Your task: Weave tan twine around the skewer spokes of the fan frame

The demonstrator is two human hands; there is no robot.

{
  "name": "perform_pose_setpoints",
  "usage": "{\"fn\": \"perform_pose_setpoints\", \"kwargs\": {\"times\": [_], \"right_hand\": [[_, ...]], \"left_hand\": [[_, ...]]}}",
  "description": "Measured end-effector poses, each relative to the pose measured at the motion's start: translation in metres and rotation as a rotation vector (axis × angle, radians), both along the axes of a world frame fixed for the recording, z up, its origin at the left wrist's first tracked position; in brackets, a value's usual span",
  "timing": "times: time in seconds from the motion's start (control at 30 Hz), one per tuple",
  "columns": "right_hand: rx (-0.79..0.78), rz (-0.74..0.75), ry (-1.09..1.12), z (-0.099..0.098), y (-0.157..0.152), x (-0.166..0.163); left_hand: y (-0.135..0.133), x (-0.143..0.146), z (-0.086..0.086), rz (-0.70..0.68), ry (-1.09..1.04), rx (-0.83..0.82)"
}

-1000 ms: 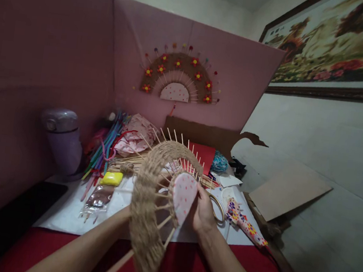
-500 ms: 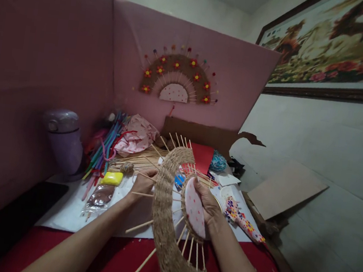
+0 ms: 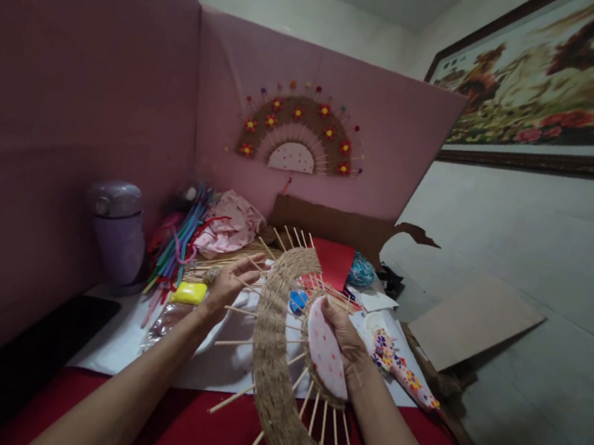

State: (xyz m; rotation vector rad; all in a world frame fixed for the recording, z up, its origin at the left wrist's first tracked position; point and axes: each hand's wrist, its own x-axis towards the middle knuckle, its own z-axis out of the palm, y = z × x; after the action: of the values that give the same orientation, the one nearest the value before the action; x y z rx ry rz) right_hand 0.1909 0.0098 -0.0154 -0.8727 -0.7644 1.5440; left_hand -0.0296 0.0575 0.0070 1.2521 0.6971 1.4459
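Gripping the spotted centre by its right side, the right hand closes firmly, thumb in front. The left hand, loosely open, hovers by the left-side sticks; contact is unclear. Between both hands, the woven fan curves leftward, long axis running far to near. Forearms reach in low over the desk.

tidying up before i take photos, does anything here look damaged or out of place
The brown cardboard behind the red sheet looks torn: its right end is ragged and curved, with a thin strip jutting out sideways, unlike a clean-cut edge.
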Motion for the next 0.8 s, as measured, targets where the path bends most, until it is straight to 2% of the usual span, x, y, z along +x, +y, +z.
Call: {"fn": "perform_pose_setpoints", "kwargs": {"times": [0.1,0.2,0.27,0.6,0.8], "right_hand": [[0.005,0.016,-0.042,0.001,-0.002,-0.003],[-0.004,0.035,-0.077,0.001,-0.003,-0.005],[0.003,0.048,-0.100,0.000,-0.002,-0.006],[0.059,0.047,-0.224,-0.001,0.000,-0.006],[0.068,0.046,-0.232,0.001,0.001,-0.006]], "left_hand": [[-0.001,0.000,0.003,0.008,-0.044,0.022],[-0.004,0.002,0.004,-0.064,-0.063,-0.047],[-0.006,0.005,0.005,-0.059,-0.067,-0.077],[0.002,-0.005,0.009,0.237,0.071,0.028],[-0.001,-0.002,0.014,0.155,0.091,-0.079]]}}
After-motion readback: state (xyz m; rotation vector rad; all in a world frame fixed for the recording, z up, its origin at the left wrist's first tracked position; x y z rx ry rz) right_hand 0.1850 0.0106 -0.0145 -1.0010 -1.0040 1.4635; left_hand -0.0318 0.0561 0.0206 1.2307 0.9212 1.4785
